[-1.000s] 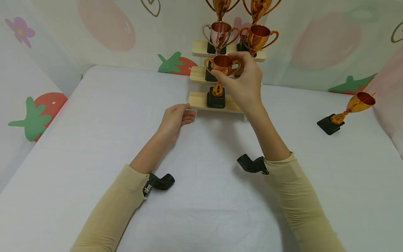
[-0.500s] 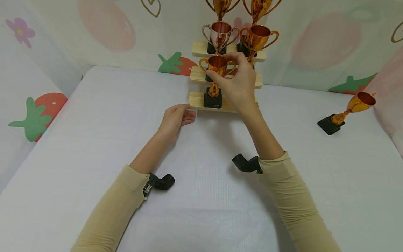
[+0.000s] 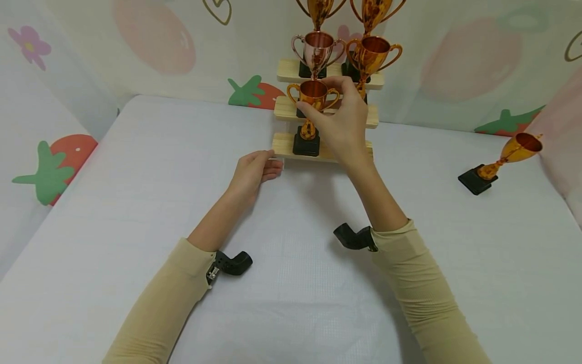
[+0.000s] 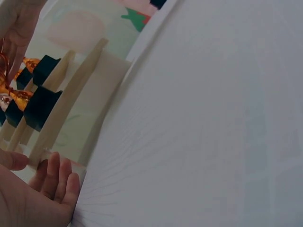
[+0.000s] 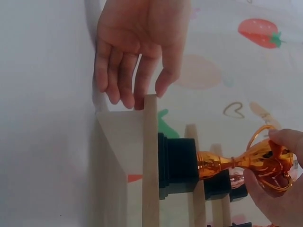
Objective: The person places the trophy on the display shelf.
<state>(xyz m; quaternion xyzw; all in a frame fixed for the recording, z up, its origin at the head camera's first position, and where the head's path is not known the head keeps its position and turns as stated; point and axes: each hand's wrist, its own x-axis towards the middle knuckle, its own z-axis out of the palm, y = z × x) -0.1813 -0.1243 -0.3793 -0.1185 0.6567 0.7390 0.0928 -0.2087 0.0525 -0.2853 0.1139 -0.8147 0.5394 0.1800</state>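
A gold trophy (image 3: 312, 96) stands with its black base (image 3: 305, 145) on the lowest step of a wooden stepped shelf (image 3: 284, 145). My right hand (image 3: 324, 103) grips its cup from the right, fingers round the rim and handle. In the right wrist view the trophy (image 5: 227, 161) and its base (image 5: 177, 163) sit against the step (image 5: 150, 170), with my right fingers (image 5: 279, 189) on the cup. My left hand (image 3: 265, 163) holds the step's left end, thumb on top; the left wrist view shows the fingers (image 4: 57, 177) pinching that end (image 4: 45, 156).
Rose-gold (image 3: 317, 49) and gold (image 3: 373, 53) trophies stand on the upper steps, with more above them. Another gold trophy (image 3: 504, 159) leans to the right on the white table (image 3: 136, 202) near the right wall. Strawberry-patterned walls close in the back and sides.
My right hand has shifted the gold trophy a little to the left and down along the lowest step. The left hand has stayed on the step's end.
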